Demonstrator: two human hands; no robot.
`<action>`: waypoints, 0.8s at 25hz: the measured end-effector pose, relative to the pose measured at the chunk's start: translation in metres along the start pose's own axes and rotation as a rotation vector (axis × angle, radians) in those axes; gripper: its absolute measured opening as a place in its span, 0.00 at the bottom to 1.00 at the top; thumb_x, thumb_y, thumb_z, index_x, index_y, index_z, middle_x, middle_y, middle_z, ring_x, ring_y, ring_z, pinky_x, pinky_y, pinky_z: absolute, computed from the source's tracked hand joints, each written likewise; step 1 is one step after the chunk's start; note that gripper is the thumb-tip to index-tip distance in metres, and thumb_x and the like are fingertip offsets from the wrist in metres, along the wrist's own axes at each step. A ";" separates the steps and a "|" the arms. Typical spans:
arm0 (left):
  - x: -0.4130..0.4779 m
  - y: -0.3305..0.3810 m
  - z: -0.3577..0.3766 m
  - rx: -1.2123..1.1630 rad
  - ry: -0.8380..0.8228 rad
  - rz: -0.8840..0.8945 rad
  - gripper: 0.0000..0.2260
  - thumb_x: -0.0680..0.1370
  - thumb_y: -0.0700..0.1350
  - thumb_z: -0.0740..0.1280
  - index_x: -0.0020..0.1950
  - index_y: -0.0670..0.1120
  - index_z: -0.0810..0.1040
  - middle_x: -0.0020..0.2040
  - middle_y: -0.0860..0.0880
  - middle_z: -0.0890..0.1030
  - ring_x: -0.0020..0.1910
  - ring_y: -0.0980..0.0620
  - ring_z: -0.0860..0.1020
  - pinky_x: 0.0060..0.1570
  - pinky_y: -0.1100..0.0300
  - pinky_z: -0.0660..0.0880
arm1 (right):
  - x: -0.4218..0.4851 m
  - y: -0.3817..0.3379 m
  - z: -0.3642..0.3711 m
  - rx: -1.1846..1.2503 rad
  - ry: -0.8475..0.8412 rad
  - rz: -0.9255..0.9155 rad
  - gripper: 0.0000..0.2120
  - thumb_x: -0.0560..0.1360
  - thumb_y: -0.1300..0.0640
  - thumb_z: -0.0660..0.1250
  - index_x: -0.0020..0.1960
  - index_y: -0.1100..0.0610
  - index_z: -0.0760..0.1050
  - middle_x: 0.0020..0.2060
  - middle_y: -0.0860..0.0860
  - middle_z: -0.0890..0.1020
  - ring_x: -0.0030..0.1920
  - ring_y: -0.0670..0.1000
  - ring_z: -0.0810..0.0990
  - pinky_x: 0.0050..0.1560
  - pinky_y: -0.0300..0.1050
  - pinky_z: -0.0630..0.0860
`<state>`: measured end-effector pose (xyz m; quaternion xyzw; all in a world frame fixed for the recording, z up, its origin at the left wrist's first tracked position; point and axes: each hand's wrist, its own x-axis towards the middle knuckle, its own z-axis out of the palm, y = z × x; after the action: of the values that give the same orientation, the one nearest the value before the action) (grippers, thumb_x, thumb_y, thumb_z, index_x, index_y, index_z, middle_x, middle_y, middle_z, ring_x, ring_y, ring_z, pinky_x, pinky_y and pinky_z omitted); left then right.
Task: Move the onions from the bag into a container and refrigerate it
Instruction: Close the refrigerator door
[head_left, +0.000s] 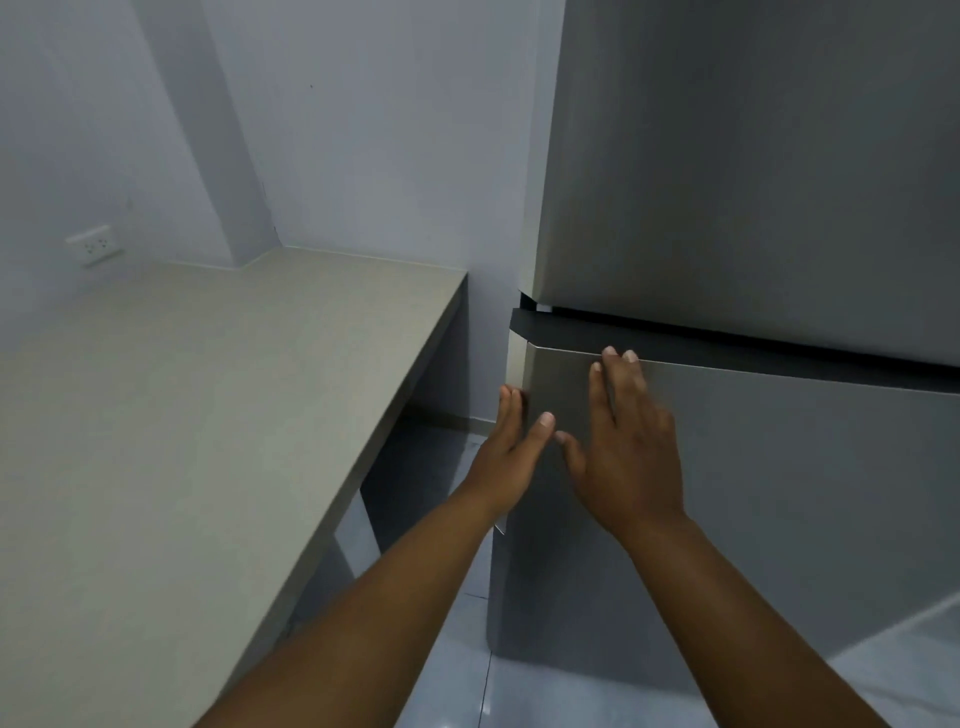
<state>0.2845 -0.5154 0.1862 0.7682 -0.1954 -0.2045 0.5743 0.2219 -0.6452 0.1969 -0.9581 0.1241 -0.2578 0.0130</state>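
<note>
A tall silver fridge fills the right side, with an upper door (753, 156) and a lower door (779, 493) split by a dark band. My right hand (631, 447) lies flat on the front of the lower door near its top left corner, fingers spread. My left hand (511, 452) is at the door's left edge, its fingertips against that edge and thumb out. Both hands hold nothing. No onions, bag or container are in view.
A pale beige counter (182, 415) runs along the left, its right end close to the fridge. A white wall socket (96, 244) sits on the wall above it. Light grey floor tiles (457, 675) show in the narrow gap below.
</note>
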 end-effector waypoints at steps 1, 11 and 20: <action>0.013 0.000 0.002 -0.014 0.015 -0.010 0.31 0.79 0.64 0.53 0.78 0.58 0.43 0.80 0.59 0.46 0.78 0.56 0.50 0.74 0.55 0.50 | 0.006 0.009 0.009 -0.006 -0.017 -0.018 0.39 0.75 0.44 0.64 0.77 0.62 0.53 0.79 0.56 0.52 0.79 0.56 0.48 0.72 0.59 0.60; 0.056 -0.011 0.009 -0.041 0.114 -0.061 0.30 0.78 0.66 0.53 0.78 0.61 0.50 0.79 0.55 0.57 0.77 0.54 0.58 0.76 0.50 0.56 | 0.034 0.048 0.050 0.004 -0.087 -0.115 0.39 0.76 0.44 0.62 0.78 0.62 0.50 0.79 0.57 0.48 0.79 0.57 0.43 0.76 0.64 0.45; -0.126 -0.126 -0.052 -0.027 0.620 -0.300 0.18 0.78 0.51 0.67 0.67 0.50 0.74 0.57 0.57 0.79 0.60 0.57 0.78 0.55 0.71 0.72 | -0.068 -0.068 0.092 0.699 -0.604 -0.335 0.31 0.78 0.50 0.64 0.77 0.54 0.56 0.76 0.50 0.61 0.76 0.46 0.55 0.74 0.43 0.58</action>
<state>0.2150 -0.3730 0.0898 0.8063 0.1061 -0.0461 0.5801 0.2268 -0.5662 0.0898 -0.9352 -0.1351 0.0069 0.3274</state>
